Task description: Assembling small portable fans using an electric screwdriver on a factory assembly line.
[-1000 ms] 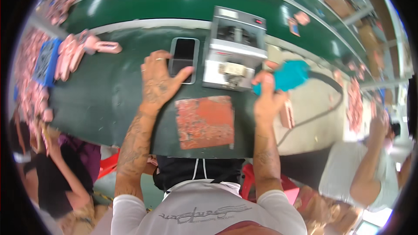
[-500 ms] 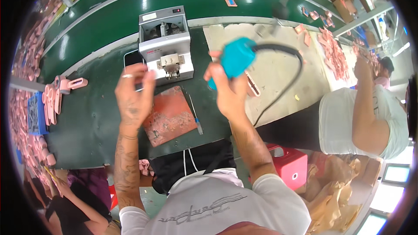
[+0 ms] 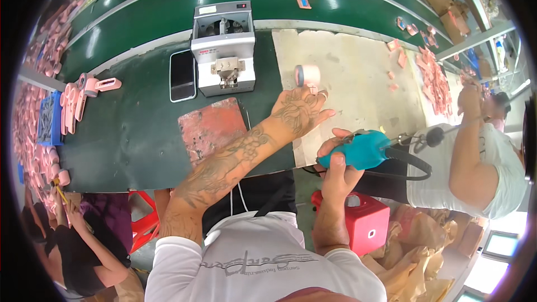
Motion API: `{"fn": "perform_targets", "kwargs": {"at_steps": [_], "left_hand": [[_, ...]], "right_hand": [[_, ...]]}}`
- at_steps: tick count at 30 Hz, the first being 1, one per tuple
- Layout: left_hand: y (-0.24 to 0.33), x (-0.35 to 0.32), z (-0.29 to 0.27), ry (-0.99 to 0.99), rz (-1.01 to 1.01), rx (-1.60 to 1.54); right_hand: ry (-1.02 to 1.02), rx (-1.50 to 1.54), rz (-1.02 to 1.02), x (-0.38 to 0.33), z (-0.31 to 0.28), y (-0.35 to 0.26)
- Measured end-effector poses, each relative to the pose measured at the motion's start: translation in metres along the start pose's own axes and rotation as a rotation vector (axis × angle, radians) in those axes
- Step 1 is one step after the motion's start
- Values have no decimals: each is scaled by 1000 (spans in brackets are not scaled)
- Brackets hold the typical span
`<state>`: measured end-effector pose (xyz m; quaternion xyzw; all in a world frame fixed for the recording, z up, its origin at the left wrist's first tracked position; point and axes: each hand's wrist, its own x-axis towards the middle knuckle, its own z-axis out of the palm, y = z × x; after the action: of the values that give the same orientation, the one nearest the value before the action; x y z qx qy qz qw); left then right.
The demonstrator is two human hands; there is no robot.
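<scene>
My left hand [image 3: 299, 111] reaches across to the right with its fingers curled over a pink round-headed part [image 3: 310, 75] with a grey ring. The part's lower portion is hidden under the hand. At lower right, my right hand [image 3: 339, 169] is wrapped round a teal electric screwdriver [image 3: 363, 150] with a thick black cord, held beyond the table's front edge. The screwdriver's tip is hidden. A grey-and-white screw feeder [image 3: 224, 50] stands behind my left forearm. My forearm partly covers a worn red mat [image 3: 210, 126].
A phone [image 3: 183, 75] lies left of the feeder. Pink handled parts [image 3: 78, 98] and a blue bin [image 3: 50, 117] sit at far left. Pale paper [image 3: 358, 61] covers the right side, with piled pink pieces [image 3: 433, 81]. A co-worker [image 3: 453, 156] is close on my right.
My left hand has swung from the feeder's front rightward onto the pink part. My right hand has carried the screwdriver toward me and right. The phone is uncovered; the slim tool by the mat is hidden.
</scene>
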<state>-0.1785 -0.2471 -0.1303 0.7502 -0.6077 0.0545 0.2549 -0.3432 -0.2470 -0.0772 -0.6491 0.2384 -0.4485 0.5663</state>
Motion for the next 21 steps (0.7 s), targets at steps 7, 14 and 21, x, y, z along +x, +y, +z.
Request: {"fn": "perform_targets", "kwargs": {"at_steps": [7, 14, 21], "left_hand": [[-12, -79, -122, -189, 19, 36], [-60, -142, -119, 11, -178, -62], [-62, -153, -107, 258, -242, -229]], "right_hand": [[-153, 126, 94, -6, 1, -5], [-326, 173, 157, -3, 44, -6], [-475, 275, 125, 11, 88, -8]]}}
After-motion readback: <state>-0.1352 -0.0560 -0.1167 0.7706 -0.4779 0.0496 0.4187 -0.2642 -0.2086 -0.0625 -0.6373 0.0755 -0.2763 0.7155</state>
